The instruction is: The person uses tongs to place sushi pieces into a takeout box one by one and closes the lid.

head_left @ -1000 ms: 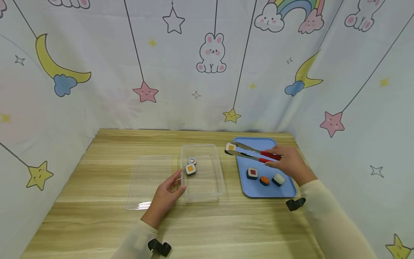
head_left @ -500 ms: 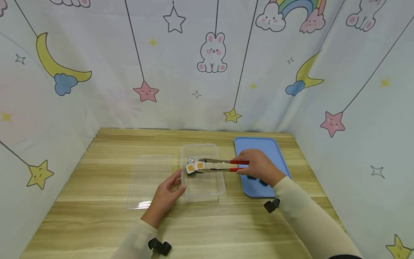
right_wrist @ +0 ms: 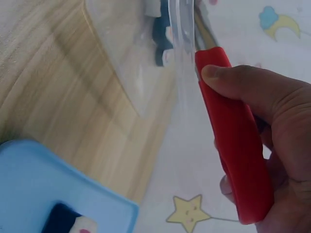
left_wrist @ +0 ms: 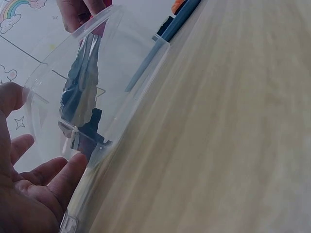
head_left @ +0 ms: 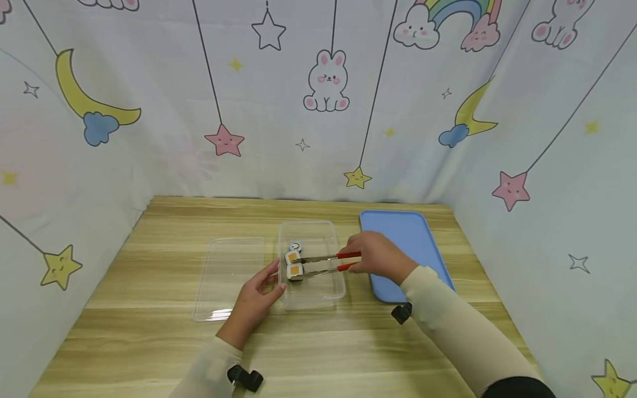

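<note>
My right hand (head_left: 380, 257) grips the red handles of metal tongs (head_left: 318, 258), also seen in the right wrist view, where the thumb presses the red handle (right_wrist: 235, 145). Inside the clear box (head_left: 318, 296), the tong tips stand apart at the near sushi piece with an orange square (head_left: 294, 270). Just behind it sits a similar piece (head_left: 292, 256), then a small round one (head_left: 296, 246). My left hand (head_left: 254, 304) touches the box's left wall with relaxed, spread fingers; in the left wrist view its fingertips meet the clear plastic (left_wrist: 43, 109).
A clear lid (head_left: 229, 276) lies left of the box on the wooden table (head_left: 318, 354). To the right is a blue tray (head_left: 400, 226), partly behind my right forearm; a dark and white piece (right_wrist: 63, 221) on it shows in the right wrist view. Patterned cloth surrounds the table.
My right hand and the tongs have moved left from over the tray into the box, bringing an orange-centred piece beside the others. My left hand has stayed at the box wall.
</note>
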A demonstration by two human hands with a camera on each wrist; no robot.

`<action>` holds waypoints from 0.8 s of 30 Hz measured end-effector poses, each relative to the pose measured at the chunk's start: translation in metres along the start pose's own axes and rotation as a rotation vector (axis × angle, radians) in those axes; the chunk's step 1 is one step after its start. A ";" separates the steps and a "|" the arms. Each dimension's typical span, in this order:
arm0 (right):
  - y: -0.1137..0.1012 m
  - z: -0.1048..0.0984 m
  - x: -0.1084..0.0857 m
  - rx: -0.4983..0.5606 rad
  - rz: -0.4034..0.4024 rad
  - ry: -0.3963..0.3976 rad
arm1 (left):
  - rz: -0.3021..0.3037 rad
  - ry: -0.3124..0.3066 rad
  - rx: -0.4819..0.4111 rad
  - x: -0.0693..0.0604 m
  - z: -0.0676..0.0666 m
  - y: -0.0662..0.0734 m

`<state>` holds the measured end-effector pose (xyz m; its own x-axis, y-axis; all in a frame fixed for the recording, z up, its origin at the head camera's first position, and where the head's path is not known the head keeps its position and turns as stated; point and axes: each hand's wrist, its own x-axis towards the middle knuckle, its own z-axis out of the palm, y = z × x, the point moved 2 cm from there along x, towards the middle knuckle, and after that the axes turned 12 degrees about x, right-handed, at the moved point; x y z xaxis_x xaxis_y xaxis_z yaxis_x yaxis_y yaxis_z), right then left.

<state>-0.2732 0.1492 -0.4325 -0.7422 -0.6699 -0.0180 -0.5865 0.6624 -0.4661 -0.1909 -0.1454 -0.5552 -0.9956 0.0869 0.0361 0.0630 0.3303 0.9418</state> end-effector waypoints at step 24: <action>0.020 -0.033 -0.028 0.084 0.068 0.096 | -0.007 0.019 0.001 0.000 0.000 0.000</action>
<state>-0.2749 0.1920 -0.4119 -0.8093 -0.5866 0.0310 -0.5076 0.6718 -0.5395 -0.1907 -0.1457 -0.5551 -0.9971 0.0673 0.0361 0.0565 0.3322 0.9415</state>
